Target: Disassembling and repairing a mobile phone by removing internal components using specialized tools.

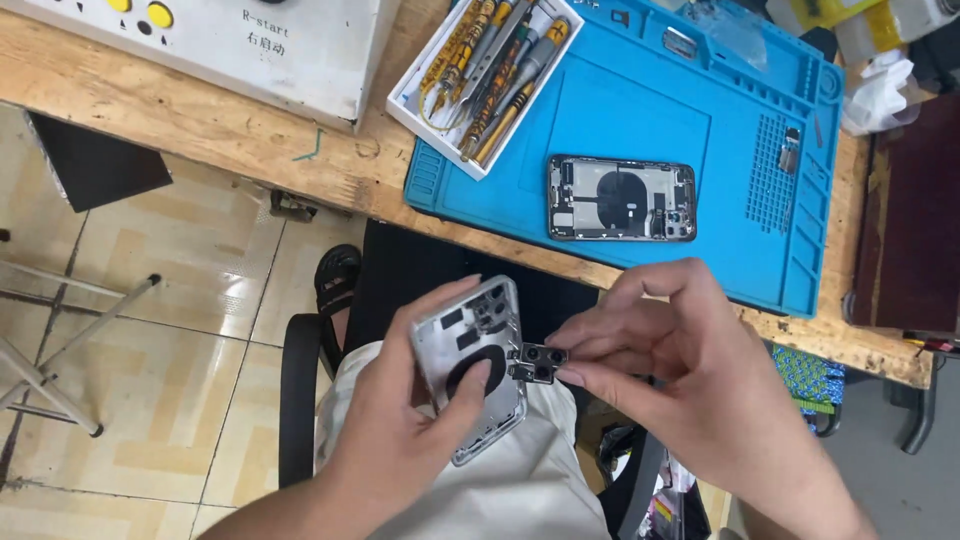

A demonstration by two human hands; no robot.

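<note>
My left hand (400,420) grips a silver phone housing (472,365), inner side up, with the thumb pressed on its round black coil. My right hand (680,370) pinches a small dark camera module (538,363) between thumb and fingers, right at the housing's edge. Both are held over my lap, below the workbench edge. A second opened phone (621,198) with exposed parts lies flat on the blue work mat (640,100).
A white tray of several screwdrivers and tweezers (487,70) sits at the mat's left corner. A white control box with yellow buttons (230,40) stands at the wooden bench's left. A chair armrest (298,385) and tiled floor (150,330) lie below.
</note>
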